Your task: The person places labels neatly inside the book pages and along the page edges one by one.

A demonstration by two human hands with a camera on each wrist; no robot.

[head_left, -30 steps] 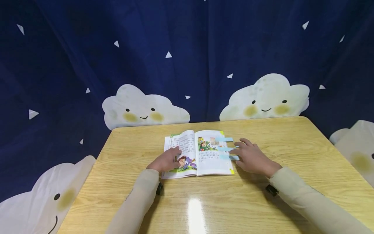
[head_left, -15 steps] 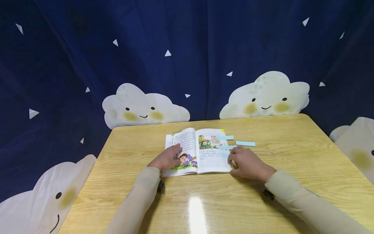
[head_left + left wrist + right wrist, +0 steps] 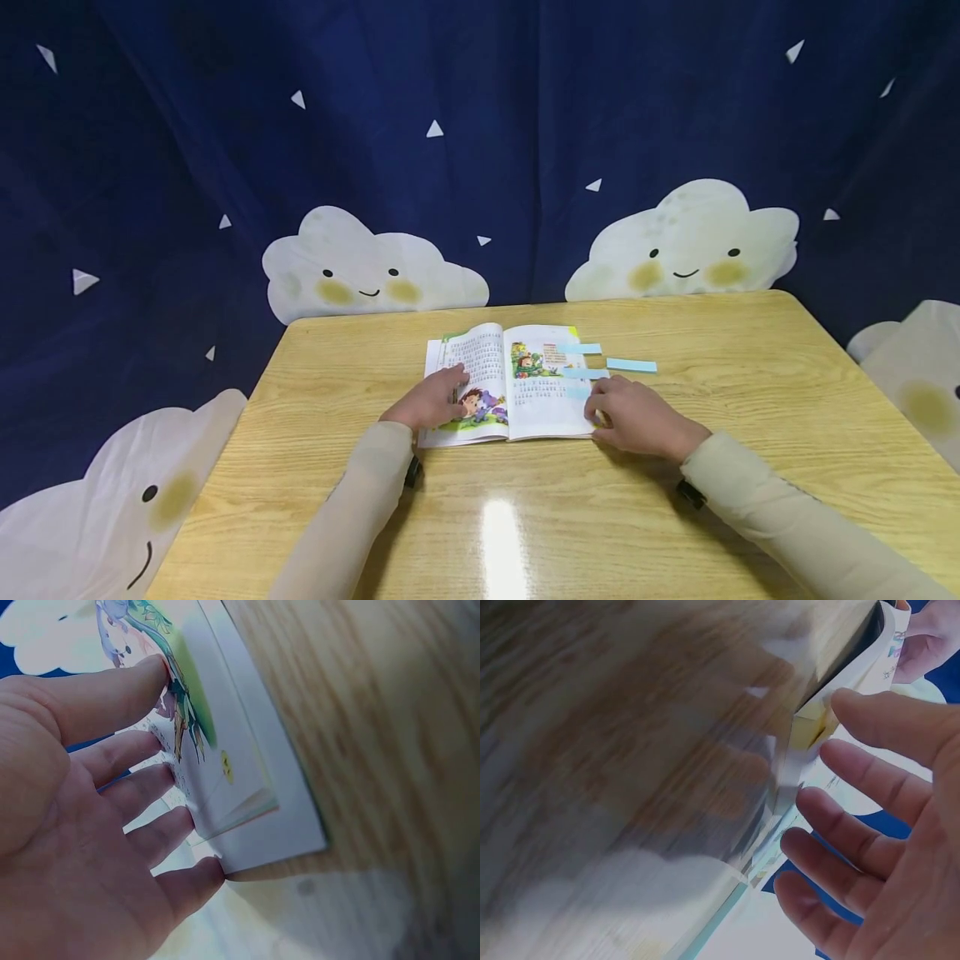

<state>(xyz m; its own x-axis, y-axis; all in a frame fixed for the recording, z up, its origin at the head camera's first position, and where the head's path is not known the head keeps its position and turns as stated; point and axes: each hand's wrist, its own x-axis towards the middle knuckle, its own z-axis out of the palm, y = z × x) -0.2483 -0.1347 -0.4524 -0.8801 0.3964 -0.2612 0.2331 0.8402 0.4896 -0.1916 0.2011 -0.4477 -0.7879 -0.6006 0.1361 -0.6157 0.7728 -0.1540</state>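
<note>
An open picture book (image 3: pixel 551 422) lies on the wooden table, with printed text and coloured drawings on its pages. My left hand (image 3: pixel 429 401) rests on the left page; in the left wrist view its thumb lies on the drawing and the fingertips touch the page near its outer edge. My right hand (image 3: pixel 637 417) is at the lower right corner of the right page, fingers gently bent, thumb right at the yellow corner (image 3: pixel 807 729). Pale blue paper strips, such as the upper strip (image 3: pixel 589 348) and the middle strip (image 3: pixel 592 374), stick out past the right page edge. A third is partly behind my right hand.
Another pale blue strip (image 3: pixel 632 365) lies on the table (image 3: pixel 450 517) just right of the book. Behind the table's far edge hangs a dark blue curtain (image 3: pixel 360 125) with white clouds and triangles.
My right hand has moved left and nearer to me, from beside the strips to the page's lower corner. This uncovers the strip on the table. My left hand stays on the left page.
</note>
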